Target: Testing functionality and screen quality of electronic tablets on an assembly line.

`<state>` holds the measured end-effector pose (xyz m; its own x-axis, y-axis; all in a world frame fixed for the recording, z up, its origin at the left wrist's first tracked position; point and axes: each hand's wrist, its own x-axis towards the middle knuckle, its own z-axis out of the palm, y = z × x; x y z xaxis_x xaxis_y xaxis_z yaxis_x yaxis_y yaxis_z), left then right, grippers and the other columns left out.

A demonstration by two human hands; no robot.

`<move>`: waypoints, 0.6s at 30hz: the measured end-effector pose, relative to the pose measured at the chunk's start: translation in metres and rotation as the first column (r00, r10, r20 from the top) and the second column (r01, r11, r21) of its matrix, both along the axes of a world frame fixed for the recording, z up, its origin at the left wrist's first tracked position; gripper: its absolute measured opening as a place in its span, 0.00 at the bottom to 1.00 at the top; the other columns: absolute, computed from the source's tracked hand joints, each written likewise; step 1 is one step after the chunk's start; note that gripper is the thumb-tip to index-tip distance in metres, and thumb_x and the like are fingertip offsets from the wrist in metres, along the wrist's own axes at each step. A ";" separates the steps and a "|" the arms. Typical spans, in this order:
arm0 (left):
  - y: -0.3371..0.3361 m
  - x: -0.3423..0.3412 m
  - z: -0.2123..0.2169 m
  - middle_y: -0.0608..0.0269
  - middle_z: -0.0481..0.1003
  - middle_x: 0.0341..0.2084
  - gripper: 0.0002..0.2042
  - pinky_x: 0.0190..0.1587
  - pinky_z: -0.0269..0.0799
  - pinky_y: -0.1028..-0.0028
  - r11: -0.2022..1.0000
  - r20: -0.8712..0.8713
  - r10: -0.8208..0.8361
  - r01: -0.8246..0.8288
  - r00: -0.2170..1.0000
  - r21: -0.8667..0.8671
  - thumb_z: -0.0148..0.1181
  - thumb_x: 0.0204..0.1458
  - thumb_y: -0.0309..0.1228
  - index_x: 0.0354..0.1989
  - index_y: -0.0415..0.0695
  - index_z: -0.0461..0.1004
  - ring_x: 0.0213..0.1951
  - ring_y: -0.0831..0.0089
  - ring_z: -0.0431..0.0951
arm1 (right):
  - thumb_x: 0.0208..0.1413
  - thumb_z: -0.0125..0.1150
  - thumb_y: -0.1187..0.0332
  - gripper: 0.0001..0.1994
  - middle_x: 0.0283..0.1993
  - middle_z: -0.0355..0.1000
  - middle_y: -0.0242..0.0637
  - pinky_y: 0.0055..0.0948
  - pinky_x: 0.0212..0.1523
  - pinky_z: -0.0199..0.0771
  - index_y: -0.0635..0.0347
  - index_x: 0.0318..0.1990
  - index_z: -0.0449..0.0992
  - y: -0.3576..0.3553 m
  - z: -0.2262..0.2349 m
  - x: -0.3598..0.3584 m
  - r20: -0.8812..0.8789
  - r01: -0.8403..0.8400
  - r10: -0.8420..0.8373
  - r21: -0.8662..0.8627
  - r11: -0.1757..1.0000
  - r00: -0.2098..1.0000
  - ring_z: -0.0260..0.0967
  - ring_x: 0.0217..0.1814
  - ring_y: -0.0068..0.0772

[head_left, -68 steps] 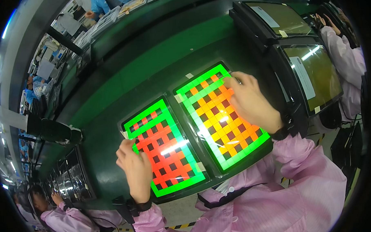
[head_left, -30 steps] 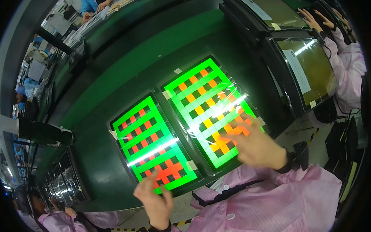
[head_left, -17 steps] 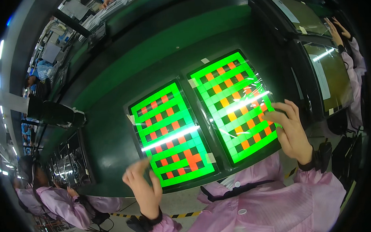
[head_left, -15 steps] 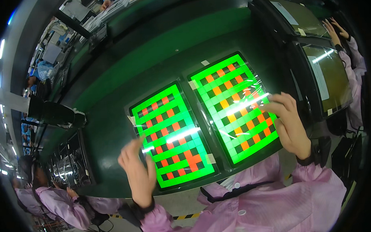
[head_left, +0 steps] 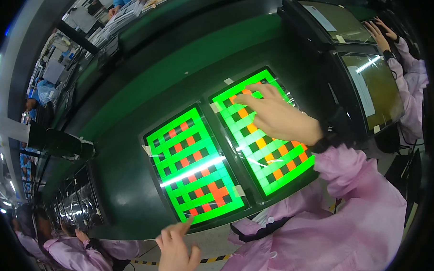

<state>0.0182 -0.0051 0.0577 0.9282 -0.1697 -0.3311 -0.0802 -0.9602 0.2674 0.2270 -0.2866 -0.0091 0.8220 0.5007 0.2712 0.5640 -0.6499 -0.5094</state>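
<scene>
Two tablets lie side by side on the dark green bench, their lit screens showing a green, black and orange-red block pattern. At the near edge of the left tablet (head_left: 187, 174) is my left hand (head_left: 177, 251), its index finger stretched to the lower-left corner and touching or just above it. That hand is open and holds nothing. Across the upper part of the right tablet (head_left: 271, 188) reaches my right hand (head_left: 278, 113), open, fingers slightly bent over the screen and thumb apart. It hides part of the pattern. Clear film with bright glare covers both screens, and tape tabs stick out.
At the right, two dark-screened panels (head_left: 373, 89) stand in black frames, with another person's hands (head_left: 381, 34) beyond them. A black cylindrical post (head_left: 59, 143) juts in from the left. More dark panels (head_left: 78, 200) and a co-worker's pink sleeve (head_left: 78, 255) are at the lower left.
My left hand has drawn back from the left tablet's side to its near corner. My right hand has moved from the right tablet's right edge to over its upper part.
</scene>
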 end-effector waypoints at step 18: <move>-0.006 0.040 -0.003 0.49 0.64 0.47 0.26 0.43 0.59 0.58 0.968 -0.045 -0.252 0.252 0.967 -0.005 0.52 0.45 0.26 0.56 0.36 0.60 0.46 0.52 0.63 | 0.47 0.52 0.73 0.19 0.48 0.67 0.46 0.48 0.59 0.52 0.66 0.49 0.65 -0.030 0.011 -0.023 0.118 0.068 -0.061 -0.060 0.996 0.991 0.55 0.59 0.50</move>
